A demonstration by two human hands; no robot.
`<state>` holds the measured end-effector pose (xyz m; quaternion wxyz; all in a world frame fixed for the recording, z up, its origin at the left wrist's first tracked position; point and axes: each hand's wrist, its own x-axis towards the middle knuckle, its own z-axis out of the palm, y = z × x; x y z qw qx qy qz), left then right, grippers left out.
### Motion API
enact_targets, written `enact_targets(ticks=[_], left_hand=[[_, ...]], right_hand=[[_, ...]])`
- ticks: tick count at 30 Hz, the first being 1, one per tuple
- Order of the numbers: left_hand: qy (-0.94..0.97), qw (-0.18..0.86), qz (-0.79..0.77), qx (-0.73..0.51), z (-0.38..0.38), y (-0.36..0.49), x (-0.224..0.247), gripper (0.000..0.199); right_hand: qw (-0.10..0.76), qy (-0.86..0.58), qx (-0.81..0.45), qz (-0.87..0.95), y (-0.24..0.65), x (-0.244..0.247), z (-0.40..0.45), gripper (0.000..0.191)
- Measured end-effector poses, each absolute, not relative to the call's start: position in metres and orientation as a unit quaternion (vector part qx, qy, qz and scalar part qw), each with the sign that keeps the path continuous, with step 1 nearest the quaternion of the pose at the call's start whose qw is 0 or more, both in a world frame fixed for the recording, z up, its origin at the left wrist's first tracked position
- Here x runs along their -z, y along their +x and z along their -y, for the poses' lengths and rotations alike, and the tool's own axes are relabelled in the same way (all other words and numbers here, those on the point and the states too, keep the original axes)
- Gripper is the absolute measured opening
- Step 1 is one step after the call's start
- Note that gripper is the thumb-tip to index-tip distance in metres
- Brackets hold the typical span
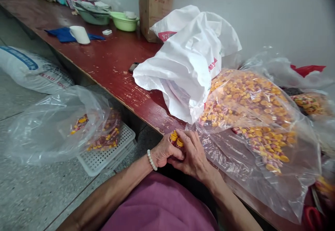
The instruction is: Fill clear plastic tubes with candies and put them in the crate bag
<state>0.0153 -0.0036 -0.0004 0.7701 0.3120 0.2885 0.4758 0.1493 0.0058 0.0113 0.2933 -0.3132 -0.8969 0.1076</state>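
Close to my body, at the table's front edge, my left hand (164, 153) and my right hand (193, 154) meet around a few small yellow-capped tubes (179, 142). The fingers of both hands are wrapped round them, and the lower parts of the tubes are hidden. A bead bracelet circles my left wrist. To the right, a large clear plastic bag (303, 164) lies on the table with many of the same yellow-capped pieces (246, 94) in it. At lower left, another clear bag (52, 129) with similar pieces rests on a white perforated crate (96, 161).
A crumpled white sack (183, 56) lies on the red table (110, 63). Behind it stands a cardboard box (159, 11). Green basins (124, 23), a white mug (80, 34) and a blue cloth (59, 34) are farther left. A full sack (31, 70) lies on the floor.
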Motion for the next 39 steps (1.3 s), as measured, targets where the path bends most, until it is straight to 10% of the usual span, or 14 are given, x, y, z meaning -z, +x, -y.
enact_targets(ticks=[5,12,39], left_hand=[[0.335,0.716,-0.324,-0.521,0.006,-0.004,-0.002,0.052],[0.425,0.633,-0.39,-0.516,0.008,-0.024,0.002,0.046],[0.433,0.612,-0.416,-0.515,0.01,-0.043,0.016,0.045]], right_hand=[[0.352,-0.348,-0.376,0.784,0.146,-0.025,-0.009,0.112],[0.347,-0.363,-0.613,0.61,0.132,-0.024,-0.015,0.046],[0.364,-0.38,-0.623,0.579,0.093,-0.003,-0.017,0.026]])
